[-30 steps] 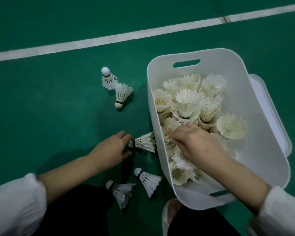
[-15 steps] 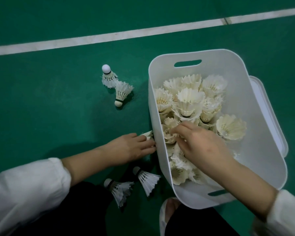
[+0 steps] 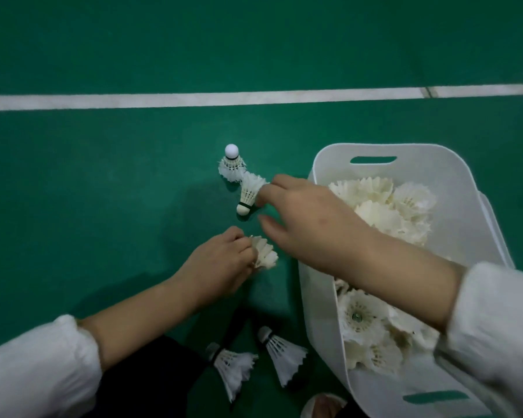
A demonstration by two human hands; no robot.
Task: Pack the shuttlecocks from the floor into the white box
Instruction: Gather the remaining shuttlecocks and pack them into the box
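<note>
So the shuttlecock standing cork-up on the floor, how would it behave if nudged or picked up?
Probably tips easily: the standing shuttlecock rests on its feather rim with the cork on top. Likely very light, being mostly open feather skirt. Its thin feathers look crushable, and the lying shuttlecock beside it, which the right hand touches, could nudge it over.

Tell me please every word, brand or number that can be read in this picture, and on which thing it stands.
No text can be read anywhere.
The white box: no label shows.
The shuttlecocks: only a dark band at the cork, no print.
The white line on the floor: plain.
</note>
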